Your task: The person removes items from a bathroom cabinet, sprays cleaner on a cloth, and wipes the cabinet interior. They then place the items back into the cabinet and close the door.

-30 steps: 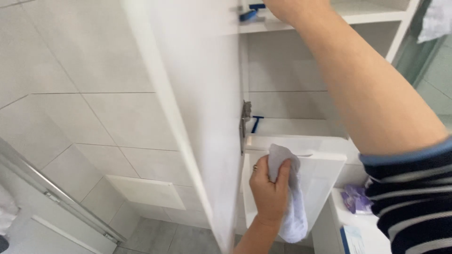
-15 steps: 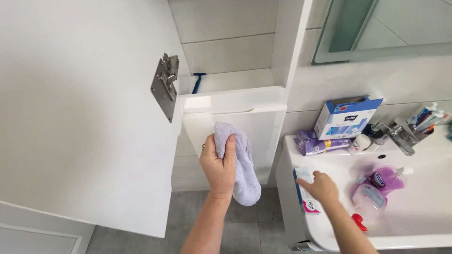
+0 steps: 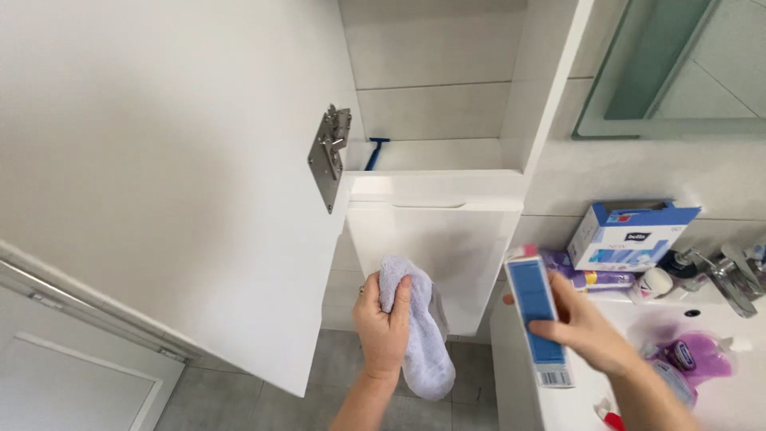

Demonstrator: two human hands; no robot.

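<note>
The right hand had lifted the blue box off the sink's edge, fingers pinching it upright at lower right, while the left hand clutched the lilac cloth at lower centre, beside the open cabinet door.

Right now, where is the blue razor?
In the head view the blue razor lies on the open cabinet shelf, at its left end, just right of the metal hinge on the open door, above both hands.
</note>
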